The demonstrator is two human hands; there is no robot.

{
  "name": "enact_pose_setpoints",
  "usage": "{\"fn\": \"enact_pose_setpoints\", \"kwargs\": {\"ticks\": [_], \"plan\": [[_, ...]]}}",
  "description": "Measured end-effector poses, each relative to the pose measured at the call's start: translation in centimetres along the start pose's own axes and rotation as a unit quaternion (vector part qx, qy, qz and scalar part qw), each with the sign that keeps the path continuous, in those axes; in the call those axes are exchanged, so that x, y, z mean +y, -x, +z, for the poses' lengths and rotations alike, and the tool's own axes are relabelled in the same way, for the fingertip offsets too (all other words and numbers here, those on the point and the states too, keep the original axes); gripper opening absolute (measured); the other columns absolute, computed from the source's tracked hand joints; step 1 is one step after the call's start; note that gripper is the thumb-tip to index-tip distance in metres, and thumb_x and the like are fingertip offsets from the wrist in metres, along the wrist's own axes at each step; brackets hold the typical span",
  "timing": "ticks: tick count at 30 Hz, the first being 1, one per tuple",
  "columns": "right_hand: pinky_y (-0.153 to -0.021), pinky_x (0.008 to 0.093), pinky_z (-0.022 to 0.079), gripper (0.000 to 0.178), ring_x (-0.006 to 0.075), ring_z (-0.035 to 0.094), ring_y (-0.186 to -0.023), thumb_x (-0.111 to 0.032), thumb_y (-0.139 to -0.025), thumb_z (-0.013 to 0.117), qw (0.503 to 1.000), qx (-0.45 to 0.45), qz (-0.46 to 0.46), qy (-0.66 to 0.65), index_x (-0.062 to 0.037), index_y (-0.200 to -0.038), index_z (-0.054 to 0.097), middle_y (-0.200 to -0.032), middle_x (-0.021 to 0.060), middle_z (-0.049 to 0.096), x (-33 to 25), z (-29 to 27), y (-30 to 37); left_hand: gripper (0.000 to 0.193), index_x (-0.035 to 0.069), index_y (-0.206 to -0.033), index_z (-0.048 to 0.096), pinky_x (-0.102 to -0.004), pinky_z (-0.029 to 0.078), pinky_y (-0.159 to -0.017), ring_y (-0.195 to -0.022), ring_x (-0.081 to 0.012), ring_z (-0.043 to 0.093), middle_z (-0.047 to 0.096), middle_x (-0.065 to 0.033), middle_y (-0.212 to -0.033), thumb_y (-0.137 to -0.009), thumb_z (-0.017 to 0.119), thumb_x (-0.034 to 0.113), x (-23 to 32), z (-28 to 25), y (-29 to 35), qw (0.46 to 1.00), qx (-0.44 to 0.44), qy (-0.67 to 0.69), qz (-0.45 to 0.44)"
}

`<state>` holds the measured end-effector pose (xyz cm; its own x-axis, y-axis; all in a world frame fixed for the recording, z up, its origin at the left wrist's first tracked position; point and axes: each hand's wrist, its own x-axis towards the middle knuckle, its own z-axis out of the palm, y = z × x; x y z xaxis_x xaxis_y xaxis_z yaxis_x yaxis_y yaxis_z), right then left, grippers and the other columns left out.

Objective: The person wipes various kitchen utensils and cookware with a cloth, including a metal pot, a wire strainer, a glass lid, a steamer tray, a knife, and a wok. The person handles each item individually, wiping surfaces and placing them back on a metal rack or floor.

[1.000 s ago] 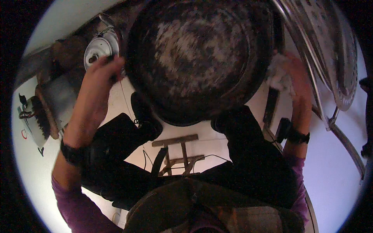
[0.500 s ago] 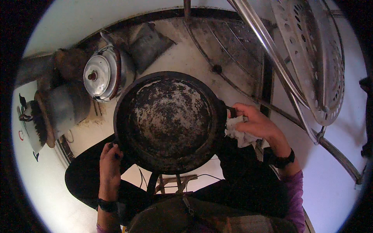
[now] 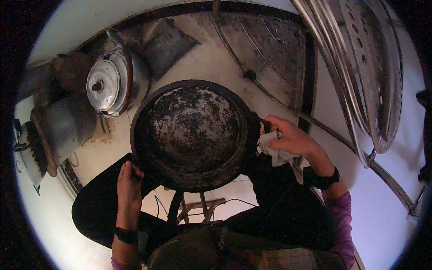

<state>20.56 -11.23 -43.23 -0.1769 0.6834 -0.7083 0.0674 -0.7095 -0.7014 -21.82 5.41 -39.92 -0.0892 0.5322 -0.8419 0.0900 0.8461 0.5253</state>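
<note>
A round, black pan [image 3: 193, 128] with a worn, patchy grey surface is held over my lap, its scuffed inner or outer face toward me. My left hand [image 3: 129, 186] is closed at the pan's near left edge, where the dark handle is mostly covered by the fingers. On the right, my right hand [image 3: 290, 137] grips the small side handle [image 3: 262, 122]. That same hand also has a crumpled white cloth or paper [image 3: 272, 150] bunched under its fingers.
A metal kettle [image 3: 104, 85] stands at the far left, beside a large grey pot [image 3: 74, 119] on its side. A dark flat piece [image 3: 168, 47] lies behind the kettle. At right rises a metal rack [image 3: 337, 81] with a perforated plate [image 3: 375, 67].
The pan's near edge has risen slightly in view. The kettle and pot appear shifted left, and the perforated plate looks more edge-on. Both hands keep nearly the same places.
</note>
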Motion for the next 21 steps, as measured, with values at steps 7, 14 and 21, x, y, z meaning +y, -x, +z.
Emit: {"fn": "enact_pose_setpoints", "kwargs": {"ticks": [7, 14, 21], "plan": [[-0.093, 0.0306, 0.042, 0.044, 0.014, 0.055, -0.103, -0.003, -0.077, 0.062, 1.0, -0.002, 0.004, 0.016, -0.0057, -0.12, 0.052, -0.105, 0.0043, 0.061, 0.0, 0.1, -0.2, 0.024, 0.011, -0.085, 0.05, -0.0303, 0.04, -0.077, -0.075, -0.0154, 0.047, 0.049, -0.0015, -0.078, -0.102, 0.047, 0.027, -0.9, -1.0, -1.3, 1.0, -0.015, -0.001, -0.026], [-0.091, 0.0296, 0.043, 0.044, 0.0137, 0.055, -0.101, -0.004, -0.077, 0.062, 0.999, -0.005, 0.046, 0.006, -0.0049, -0.12, 0.052, -0.103, 0.0039, 0.059, 0.3, 0.1, -0.3, 0.024, 0.012, -0.084, 0.05, -0.0273, 0.038, -0.073, -0.073, -0.0141, 0.046, 0.048, -0.0007, -0.078, -0.103, 0.045, 0.026, -1.3, -0.8, -1.7, 1.0, -0.007, -0.021, -0.015], [-0.094, 0.0297, 0.041, 0.038, 0.0132, 0.054, -0.1, -0.004, -0.076, 0.064, 0.998, 0.05, 0.028, -0.002, -0.0049, -0.113, 0.055, -0.103, 0.0033, 0.057, -0.9, 0.4, 0.0, 0.028, 0.013, -0.08, 0.048, -0.0246, 0.034, -0.065, -0.066, -0.0108, 0.042, 0.044, 0.0017, -0.068, -0.103, 0.044, 0.028, 1.1, 1.4, 0.3, 0.995, 0.035, -0.093, -0.006]]}}
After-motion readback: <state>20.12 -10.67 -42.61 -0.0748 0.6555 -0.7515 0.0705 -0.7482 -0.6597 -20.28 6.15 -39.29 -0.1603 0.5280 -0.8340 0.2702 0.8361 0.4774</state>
